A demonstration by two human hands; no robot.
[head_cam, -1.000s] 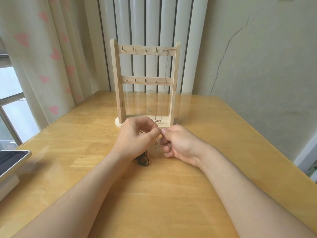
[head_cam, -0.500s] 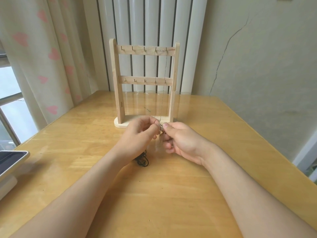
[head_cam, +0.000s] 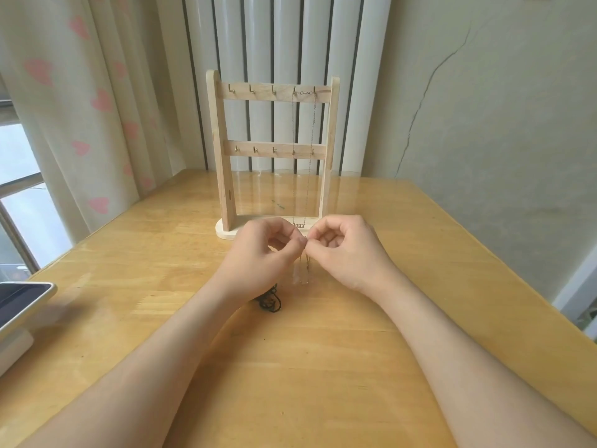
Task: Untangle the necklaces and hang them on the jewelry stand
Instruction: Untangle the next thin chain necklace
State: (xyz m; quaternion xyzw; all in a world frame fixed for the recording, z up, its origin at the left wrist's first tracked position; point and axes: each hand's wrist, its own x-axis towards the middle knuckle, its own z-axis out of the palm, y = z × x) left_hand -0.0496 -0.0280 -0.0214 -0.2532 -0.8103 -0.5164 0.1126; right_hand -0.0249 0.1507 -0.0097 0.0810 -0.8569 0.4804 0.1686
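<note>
Your left hand (head_cam: 261,250) was curled, fingertips pinching a fine chain (head_cam: 306,270). Below its wrist, a dark cord (head_cam: 270,300) lay bunched on the table (head_cam: 161,318). Your right hand (head_cam: 347,250) pinched the same chain right alongside. The chain looked featherlight, limp and snag-prone, so fingertip holds near the clasp seemed best. Behind, one necklace (head_cam: 312,124) hung on the stand (head_cam: 219,140).
</note>
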